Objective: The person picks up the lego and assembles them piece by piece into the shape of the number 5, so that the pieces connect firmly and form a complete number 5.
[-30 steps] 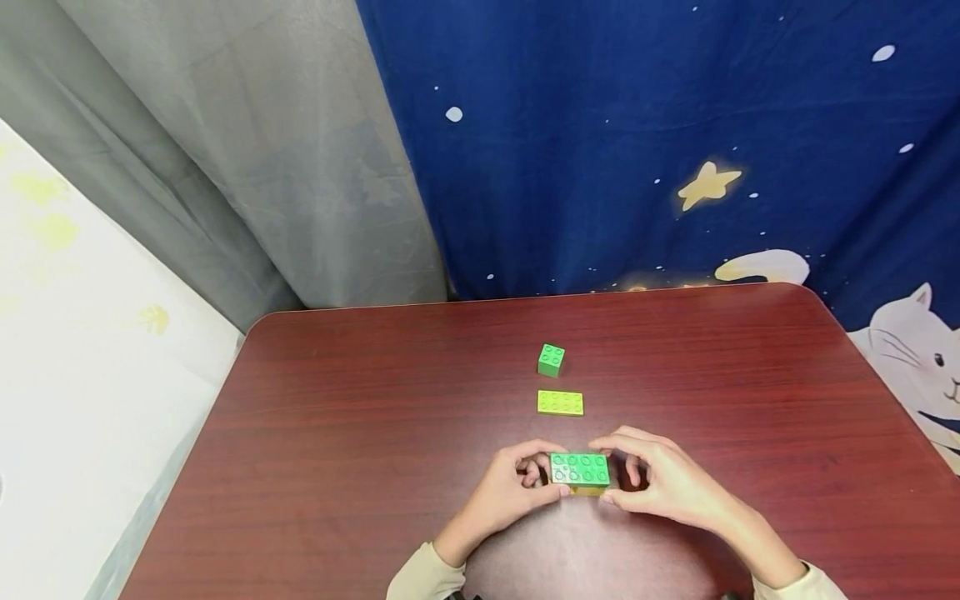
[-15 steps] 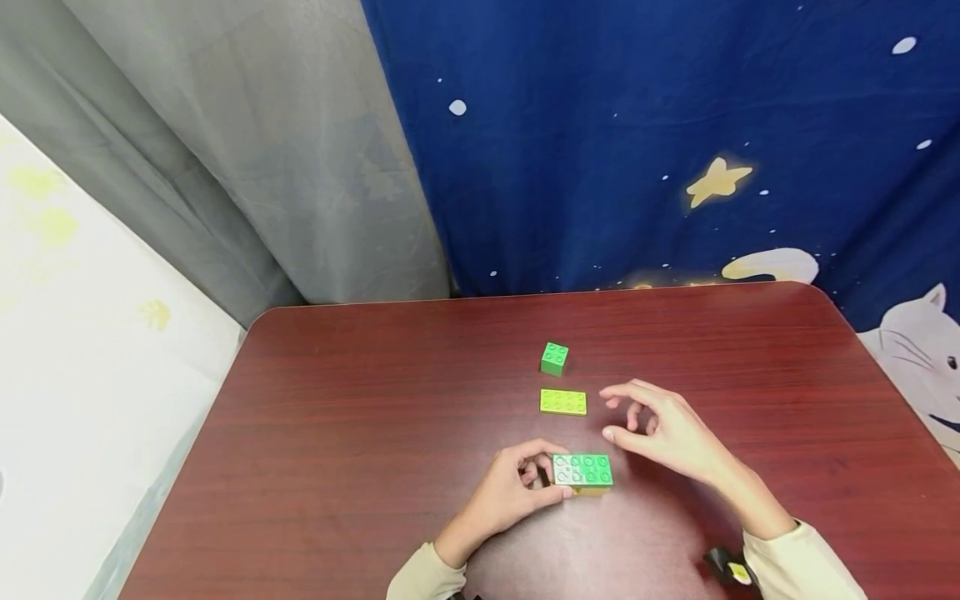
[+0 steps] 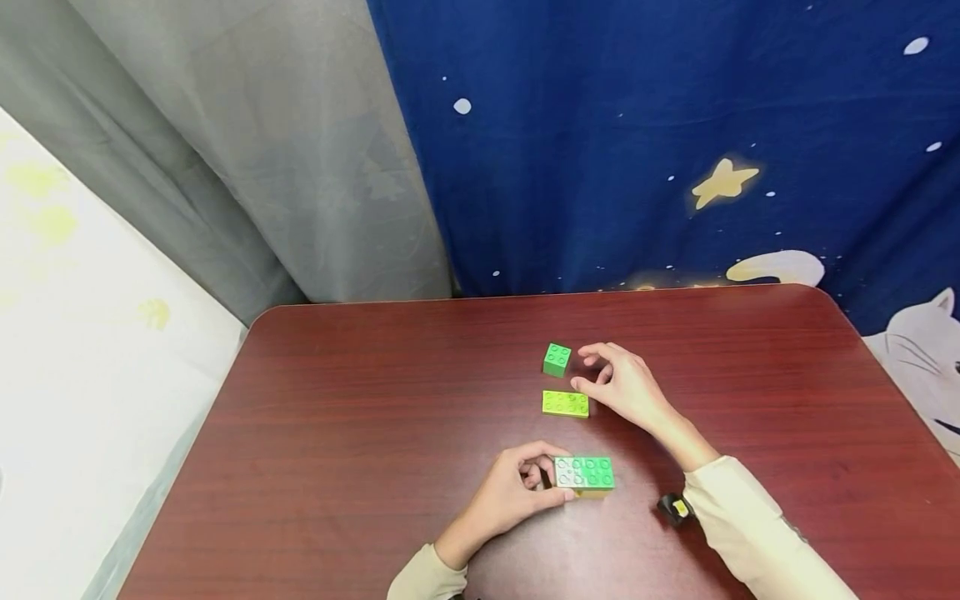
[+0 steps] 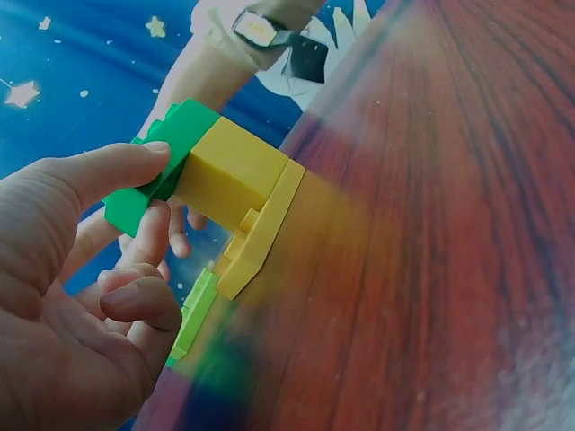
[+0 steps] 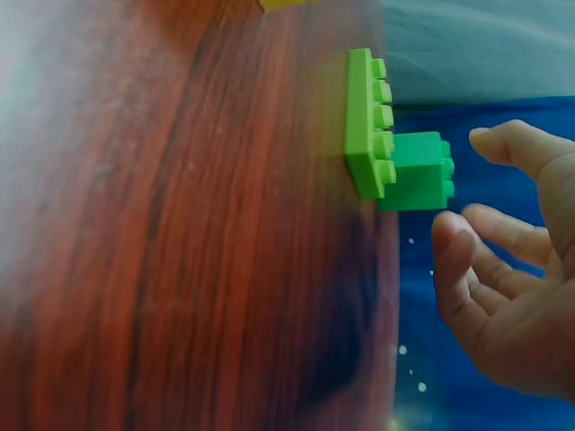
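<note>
With thumb and fingers, my left hand (image 3: 506, 487) grips the left end of a small stack near the table's front. Its top is a green 2x4 brick (image 3: 597, 472). In the left wrist view a yellow brick (image 4: 235, 166) sits beneath it, on a thin yellow plate brick (image 4: 274, 220). My right hand (image 3: 626, 387) hovers farther back, thumb and fingers spread apart, holding nothing. Just left of its fingertips stands a small green 2x2 brick (image 3: 557, 361), not touched. A flat lime-green 2x4 brick (image 3: 565, 404) lies between that brick and the stack, close to the right thumb.
The dark red wooden table (image 3: 375, 417) ends at a blue starry curtain (image 3: 600, 167) and a grey curtain (image 3: 322, 183) behind. A white patterned cloth (image 3: 97, 358) hangs at the left. A black strap device (image 3: 675, 508) sits at the right wrist.
My right hand has let go of the stack's right end and moved back and away, past the lime-green brick to beside the small green one. The left hand still holds the stack in place.
</note>
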`<state>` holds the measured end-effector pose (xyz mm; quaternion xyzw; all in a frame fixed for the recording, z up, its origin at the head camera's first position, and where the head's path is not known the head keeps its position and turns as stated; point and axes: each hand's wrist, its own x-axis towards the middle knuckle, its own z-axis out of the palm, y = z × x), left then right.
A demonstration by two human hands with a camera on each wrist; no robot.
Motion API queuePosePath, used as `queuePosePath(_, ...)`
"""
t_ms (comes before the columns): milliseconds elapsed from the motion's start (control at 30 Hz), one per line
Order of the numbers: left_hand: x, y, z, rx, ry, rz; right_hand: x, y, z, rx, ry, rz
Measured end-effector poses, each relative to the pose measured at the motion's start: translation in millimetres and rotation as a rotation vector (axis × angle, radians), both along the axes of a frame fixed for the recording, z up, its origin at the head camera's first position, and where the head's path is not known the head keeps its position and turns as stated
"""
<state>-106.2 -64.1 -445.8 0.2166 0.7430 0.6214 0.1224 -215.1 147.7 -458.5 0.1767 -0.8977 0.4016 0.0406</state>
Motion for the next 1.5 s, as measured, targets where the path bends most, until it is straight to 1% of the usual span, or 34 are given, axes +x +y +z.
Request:
queuePosePath(133, -0.2, 0.6, -0.7, -0.009, 0.008, -0.001, -7.1, -5.5, -4.0, 0.043, -0.013, -0.034)
queuePosePath(500, -0.5, -1.3, -1.5, -0.007, -0.001, -0.007, -23.8, -18.5, -13.4, 0.041, -0.091, -0.037)
queuePosePath(600, -0.6, -1.2, -1.3, -0.009, -0.006, -0.003, -26.2, -21.5, -14.9, 0.047, -0.105, -0.045)
queuePosePath(800, -0.9, -0.8, 0.6, -0.013, -0.017, 0.002, -27.8, -23.6, -16.5, 0.049, -0.101, -0.054)
queuePosePath(900, -1.1, -0.9, -1.8, -0.004, -0.024, 0.003, -27.2, -22.4, -16.9, 0.046, -0.096, -0.046)
queuePosePath(1033, -4.0, -0.2, -18.1, -0.003, -0.031, 0.012, -24.7, -20.0, -16.3, 0.041, -0.078, -0.037)
queuePosePath(1133, -6.0, 0.2, -30.4, -0.007, -0.028, 0.018, -20.2, -17.6, -12.9, 0.024, -0.067, -0.035)
queuePosePath(1167, -6.3, 0.0, -32.8, -0.005, -0.025, 0.019, -18.3, -16.9, -11.4, 0.018, -0.063, -0.035)
queuePosePath(1333, -6.6, -0.4, -37.6, 0.016, -0.006, 0.015, -3.3, -12.3, 0.1, -0.017, -0.052, -0.025)
queuePosePath(1500, -6.1, 0.6, -37.6, 0.032, -0.012, 0.016, 17.7, -5.3, 12.9, -0.049, -0.030, 0.008)
